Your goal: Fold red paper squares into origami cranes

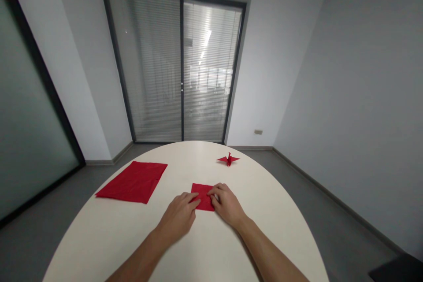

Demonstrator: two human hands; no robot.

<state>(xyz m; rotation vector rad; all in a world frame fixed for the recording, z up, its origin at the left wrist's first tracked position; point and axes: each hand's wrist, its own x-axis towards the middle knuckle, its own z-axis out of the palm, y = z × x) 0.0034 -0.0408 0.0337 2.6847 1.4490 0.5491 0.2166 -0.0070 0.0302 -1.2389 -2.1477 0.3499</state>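
Rounded white counter [205, 246] bearing three red items: a small paper square [202, 195] at centre, a larger stack of sheets [132, 181] to its left, and a folded crane [228, 159] beyond.

I am looking into what reads as a small office meeting room. A large oval white table [205, 246] fills the middle of the floor, set on grey flooring [297, 180] with a low skirting board along plain pale walls [363, 97]. Straight ahead stands a dark-framed double glass door [180, 70] with slatted blinds drawn across it; through the slats I can make out ceiling strip lights and more office space beyond. A frosted glass partition [26, 132] in a dark frame closes the left side, and a wall socket [258, 131] sits low by the far corner.
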